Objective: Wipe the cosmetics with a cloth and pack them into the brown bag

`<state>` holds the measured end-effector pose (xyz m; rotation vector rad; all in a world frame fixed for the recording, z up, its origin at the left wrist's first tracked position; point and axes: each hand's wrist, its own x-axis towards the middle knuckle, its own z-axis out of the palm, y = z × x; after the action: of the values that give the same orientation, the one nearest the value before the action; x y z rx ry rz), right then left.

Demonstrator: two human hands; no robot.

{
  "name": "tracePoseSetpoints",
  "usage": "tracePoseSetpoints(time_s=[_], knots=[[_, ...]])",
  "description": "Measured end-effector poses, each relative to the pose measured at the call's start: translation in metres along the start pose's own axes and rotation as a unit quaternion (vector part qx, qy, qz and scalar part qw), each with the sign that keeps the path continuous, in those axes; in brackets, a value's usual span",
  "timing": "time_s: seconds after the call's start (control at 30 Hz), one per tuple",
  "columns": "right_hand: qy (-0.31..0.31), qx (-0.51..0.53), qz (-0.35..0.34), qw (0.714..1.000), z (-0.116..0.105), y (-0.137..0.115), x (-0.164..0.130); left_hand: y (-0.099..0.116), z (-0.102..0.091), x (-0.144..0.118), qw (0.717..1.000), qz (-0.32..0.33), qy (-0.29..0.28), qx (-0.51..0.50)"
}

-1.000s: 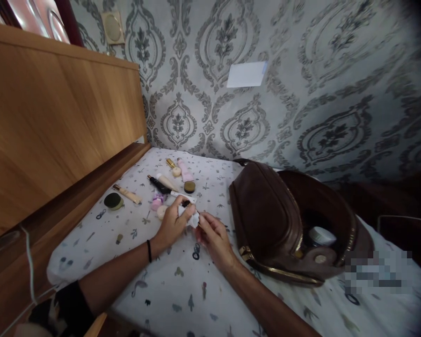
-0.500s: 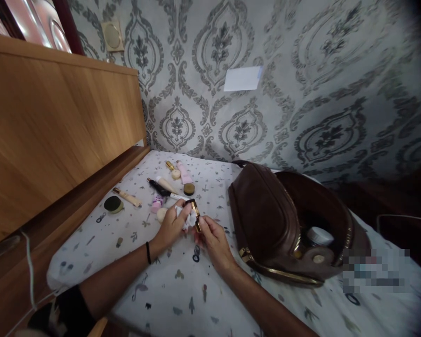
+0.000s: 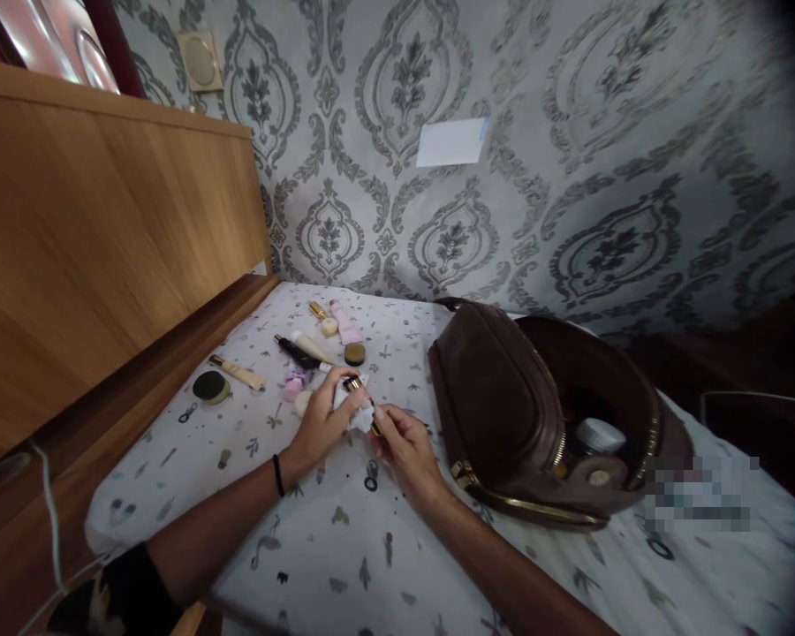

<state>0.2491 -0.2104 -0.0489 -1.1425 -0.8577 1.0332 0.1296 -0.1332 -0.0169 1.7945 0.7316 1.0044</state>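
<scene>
My left hand [image 3: 328, 413] is closed around a crumpled white wipe [image 3: 359, 419], pressing it against a small gold-and-black cosmetic tube [image 3: 353, 384]. The lower end of that tube is pinched by the fingers of my right hand [image 3: 404, 450]. Wipe and fingers hide its middle. Just beyond my left hand lie a purple-pink container [image 3: 295, 383], a black tube [image 3: 297, 352] and a pale beige tube [image 3: 311, 345]. A round jar with a dark gold lid [image 3: 354, 353] stands behind the hands.
At the right, a brown leather bag [image 3: 496, 397] gapes open with a white-lidded jar [image 3: 600, 435] inside. Leftward are a beige tube [image 3: 238, 373] and a dark-lidded jar [image 3: 212, 386]. A pink tube [image 3: 345, 322] lies further back. A wooden cabinet [image 3: 112, 238] borders the left side.
The tube has turned in my hands, and the wipe now covers more of its middle. My left fingers have shifted up around it. The view has moved slightly.
</scene>
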Motion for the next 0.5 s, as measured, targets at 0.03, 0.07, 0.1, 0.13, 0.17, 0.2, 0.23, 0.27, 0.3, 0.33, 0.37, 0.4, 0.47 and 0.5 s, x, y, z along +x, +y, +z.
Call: tracePoseSetpoints(time_s=[0.03,0.07,0.1,0.13,0.17,0.2,0.23,0.27,0.3,0.33,0.37,0.4,0.47,0.5], knots=[[-0.005,0.005,0.001,1.000,0.000,-0.001,-0.001,-0.001,0.000,0.001,1.000,-0.013,0.003,-0.007],[-0.008,0.011,0.004,1.000,0.001,-0.002,-0.001,-0.001,-0.001,0.001,1.000,-0.028,0.002,-0.014],[-0.012,0.016,0.008,1.000,0.001,-0.002,-0.001,-0.001,-0.002,0.002,0.999,-0.041,0.001,-0.020],[-0.015,0.020,0.011,1.000,0.001,-0.002,-0.001,-0.002,-0.002,0.002,0.999,-0.049,0.001,-0.023],[-0.015,0.024,0.014,0.999,0.001,-0.002,-0.001,-0.002,-0.003,0.002,0.998,-0.052,0.003,-0.025],[-0.014,0.029,0.017,0.999,0.001,-0.001,-0.001,-0.003,-0.004,0.003,0.998,-0.049,0.007,-0.024],[-0.013,0.033,0.020,0.999,0.001,-0.001,-0.001,-0.003,-0.004,0.003,0.999,-0.043,0.010,-0.021],[-0.011,0.038,0.024,0.999,0.001,-0.001,-0.001,-0.003,-0.004,0.003,0.999,-0.037,0.012,-0.017],[-0.009,0.042,0.030,0.999,0.001,-0.001,-0.001,-0.004,-0.005,0.004,0.999,-0.031,0.014,-0.013],[-0.007,0.044,0.034,0.998,0.002,-0.001,-0.001,-0.005,-0.005,0.005,0.999,-0.026,0.017,-0.009],[-0.005,0.044,0.036,0.998,0.002,-0.002,-0.001,-0.005,-0.005,0.005,0.999,-0.023,0.025,-0.006],[-0.002,0.044,0.036,0.998,0.002,-0.002,-0.001,-0.006,-0.005,0.006,0.999,-0.022,0.037,-0.006],[0.006,0.044,0.034,0.998,0.002,-0.003,0.000,-0.006,-0.008,0.009,0.997,-0.027,0.069,-0.017],[0.011,0.046,0.034,0.998,0.001,-0.002,0.000,-0.007,-0.010,0.012,0.995,-0.033,0.085,-0.026]])
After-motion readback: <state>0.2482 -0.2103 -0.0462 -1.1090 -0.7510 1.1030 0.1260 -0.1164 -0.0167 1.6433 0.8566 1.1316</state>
